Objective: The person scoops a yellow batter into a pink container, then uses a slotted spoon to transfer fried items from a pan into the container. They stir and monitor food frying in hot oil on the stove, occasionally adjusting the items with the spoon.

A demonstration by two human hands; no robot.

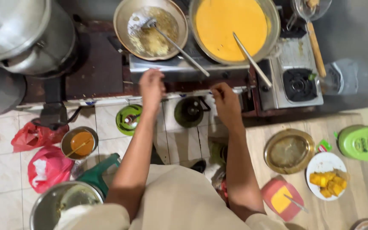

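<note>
over a tiled floor, left grip (151, 85) and right grip (223, 96), both closed, touch the stove (184, 70).

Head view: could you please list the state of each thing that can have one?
Left hand: closed, at the stove's front edge.
Right hand: closed, at the stove's front edge.
Right wok: full of yellow liquid, ladle in it.
Left wok: little crumbly food, spoon in it.
Small stove: burner bare, unlit.
White plate: holds yellow pieces.
Brass dish: empty.

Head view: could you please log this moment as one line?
left hand: at stove front | right hand: at stove front | yellow batter pan: ladle inside | wok: spoon inside
</note>
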